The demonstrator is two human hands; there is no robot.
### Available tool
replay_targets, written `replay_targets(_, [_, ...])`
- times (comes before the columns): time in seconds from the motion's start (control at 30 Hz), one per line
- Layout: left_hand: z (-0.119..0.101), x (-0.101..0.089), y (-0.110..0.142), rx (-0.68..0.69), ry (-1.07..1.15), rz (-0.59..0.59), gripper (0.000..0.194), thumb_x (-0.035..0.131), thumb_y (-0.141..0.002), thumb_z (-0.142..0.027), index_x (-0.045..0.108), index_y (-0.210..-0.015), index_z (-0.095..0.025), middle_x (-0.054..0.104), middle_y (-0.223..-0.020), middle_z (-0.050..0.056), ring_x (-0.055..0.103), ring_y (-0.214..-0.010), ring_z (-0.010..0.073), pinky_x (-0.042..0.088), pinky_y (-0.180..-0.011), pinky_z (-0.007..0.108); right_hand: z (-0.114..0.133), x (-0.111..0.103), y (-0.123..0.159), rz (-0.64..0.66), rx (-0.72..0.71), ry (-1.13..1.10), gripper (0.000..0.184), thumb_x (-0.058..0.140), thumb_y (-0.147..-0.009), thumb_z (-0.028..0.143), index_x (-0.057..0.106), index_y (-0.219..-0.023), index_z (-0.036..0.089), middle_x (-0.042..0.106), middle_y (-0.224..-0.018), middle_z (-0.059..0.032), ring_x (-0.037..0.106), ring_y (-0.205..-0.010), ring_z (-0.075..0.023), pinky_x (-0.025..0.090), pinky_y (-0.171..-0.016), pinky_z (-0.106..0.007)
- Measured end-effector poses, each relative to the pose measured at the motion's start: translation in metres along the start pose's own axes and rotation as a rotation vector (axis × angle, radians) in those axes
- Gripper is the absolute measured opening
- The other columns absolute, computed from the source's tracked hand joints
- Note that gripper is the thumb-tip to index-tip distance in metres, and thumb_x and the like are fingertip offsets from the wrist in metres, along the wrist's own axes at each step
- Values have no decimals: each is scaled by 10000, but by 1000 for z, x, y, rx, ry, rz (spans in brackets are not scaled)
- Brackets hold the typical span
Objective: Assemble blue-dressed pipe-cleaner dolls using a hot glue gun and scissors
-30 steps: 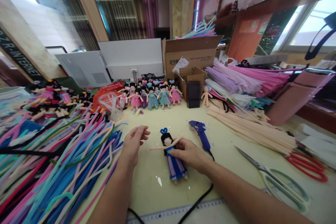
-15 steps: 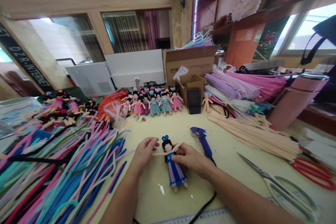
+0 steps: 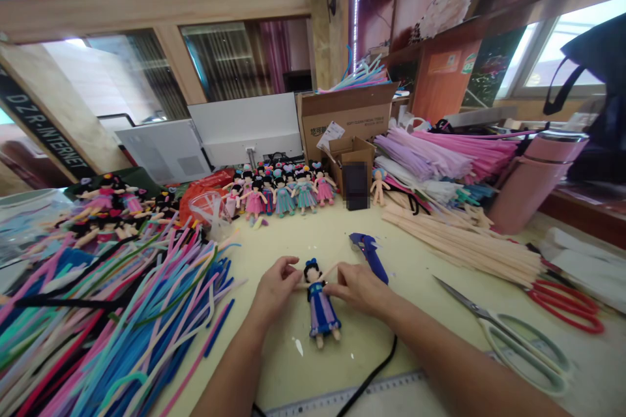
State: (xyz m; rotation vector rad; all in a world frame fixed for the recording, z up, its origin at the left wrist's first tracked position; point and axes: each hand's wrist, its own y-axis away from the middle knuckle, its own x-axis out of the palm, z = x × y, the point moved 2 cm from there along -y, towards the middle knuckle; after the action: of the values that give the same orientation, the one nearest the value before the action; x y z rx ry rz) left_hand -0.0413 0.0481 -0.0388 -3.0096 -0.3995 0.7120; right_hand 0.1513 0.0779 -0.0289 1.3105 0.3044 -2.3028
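Between my hands is a small pipe-cleaner doll [image 3: 323, 313] with black hair, a blue bow on top and a blue and lilac dress. Its arms stretch out to both sides and its feet point toward me. My left hand [image 3: 278, 287] pinches the arm on the left, thumb and fingers closed around its end. On the other side my right hand [image 3: 360, 288] has its fingers closed on the other arm; the fingertips partly hide it. A blue glue gun [image 3: 370, 255] lies just beyond my right hand, its black cord [image 3: 374, 371] running toward me.
Loose coloured pipe cleaners [image 3: 147, 300] cover the left side. Finished dolls [image 3: 283, 192] stand in rows at the back, beside a cardboard box [image 3: 349, 111]. At right lie green-handled scissors [image 3: 508, 339], red-handled scissors [image 3: 567, 306], beige pipe cleaners [image 3: 464, 244] and a pink flask [image 3: 540, 182]. A ruler [image 3: 337, 397] lies in front.
The doll has turned more upright and its face now tilts differently. My right hand has shifted from its body to its outstretched arm; my left hand has closed on the other arm.
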Motion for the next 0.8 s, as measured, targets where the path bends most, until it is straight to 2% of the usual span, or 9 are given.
replay_targets(0.13, [-13, -9, 1, 34, -16, -115, 278, 541, -682, -379, 640, -828, -164, 690, -762, 47, 622, -730, 196, 469, -709, 324, 3, -6, 4, 49, -81, 121, 457, 404, -892, 506, 652, -747, 151, 690, -782, -106, 610, -741, -199, 321, -597, -265])
replay_targets(0.27, [-32, -24, 8, 74, -41, -172, 273, 538, -689, -407, 654, -777, -176, 695, -737, 40, 629, -742, 199, 472, -724, 318, 6, -5, 6, 82, -116, 179, 451, 378, -908, 477, 684, -819, 157, 705, -868, -116, 628, -795, -206, 339, -614, -257])
replay_targets(0.37, [-39, -45, 19, 74, -77, -217, 279, 540, -685, -419, 655, -770, -179, 694, -729, 39, 627, -735, 202, 475, -720, 321, 6, -3, 7, 97, -139, 213, 414, 359, -921, 414, 687, -871, 167, 706, -929, -117, 637, -837, -209, 354, -639, -256])
replay_targets(0.53, [-31, -88, 61, -13, -183, -344, 279, 538, -667, -435, 647, -730, -185, 674, -682, 25, 611, -675, 198, 488, -656, 305, 2, -3, 4, 103, -192, 192, 406, 284, -946, 318, 674, -956, 201, 698, -1014, -95, 635, -915, -201, 373, -686, -252])
replay_targets(0.6, [-24, -100, 82, -63, -242, -353, 280, 529, -656, -443, 645, -692, -191, 658, -643, 15, 598, -641, 192, 491, -642, 299, 0, -1, 3, 111, -192, 187, 399, 288, -945, 307, 668, -982, 192, 697, -1012, -106, 637, -925, -208, 380, -692, -255])
replay_targets(0.8, [-4, -116, 144, -208, -304, -371, 320, 497, -623, -482, 648, -688, -208, 673, -630, 19, 608, -592, 196, 497, -568, 296, -1, 5, 4, 101, -182, 183, 397, 293, -944, 286, 657, -1032, 154, 685, -1042, -146, 636, -950, -223, 397, -735, -266])
